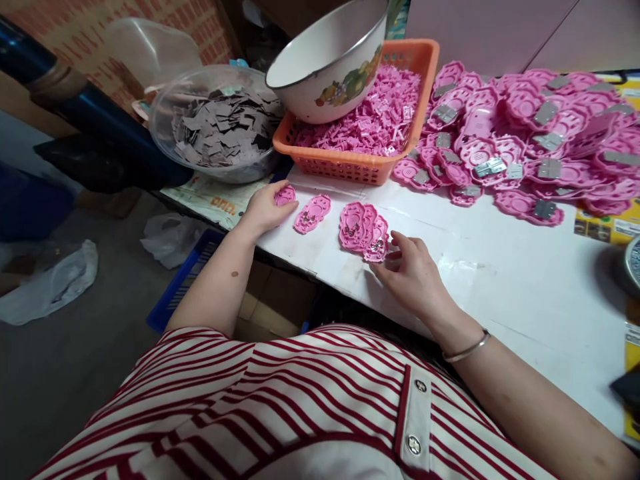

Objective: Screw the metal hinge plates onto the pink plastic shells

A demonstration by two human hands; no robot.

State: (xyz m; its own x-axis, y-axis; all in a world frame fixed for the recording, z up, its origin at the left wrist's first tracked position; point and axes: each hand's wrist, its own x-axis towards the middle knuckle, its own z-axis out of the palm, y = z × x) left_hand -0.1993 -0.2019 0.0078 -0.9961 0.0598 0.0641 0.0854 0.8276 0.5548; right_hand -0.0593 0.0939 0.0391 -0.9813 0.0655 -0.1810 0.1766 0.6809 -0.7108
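1. In the head view, the left hand [265, 212] is covering part of the left pink casing [285, 195], so that casing's outer side is hiding from sight.
2. The overlapping pink casings [356, 223] are masking one another's outlines, and the metal bits lying in them are looking too small to identify.
3. The enamel bowl [313, 97] is tilting above the orange basket [345, 170], screening some of the small pink pieces [365, 130]; the top edge is cropping the bowl.
4. The clear tub [230, 175] is holding thin grey pieces [225, 127] whose markings are not showing clearly.
5. The right edge is cutting off the pile of pink casings [483, 123], a round tin [634, 263] and a dark object [627, 390] that I cannot identify.
6. The left thumb and index finger are standing apart with the left pink casing between them; whether they are clamping it, I cannot tell.
7. The middle pink casing [313, 213] is lying on the white tabletop [500, 267] between the hands, just beside the left thumb.
8. The right hand [415, 277] is spreading its thumb and fingers apart, bracketing the nearest corner of the overlapping pink casings; whether the fingertips are touching the rim is hard to tell.
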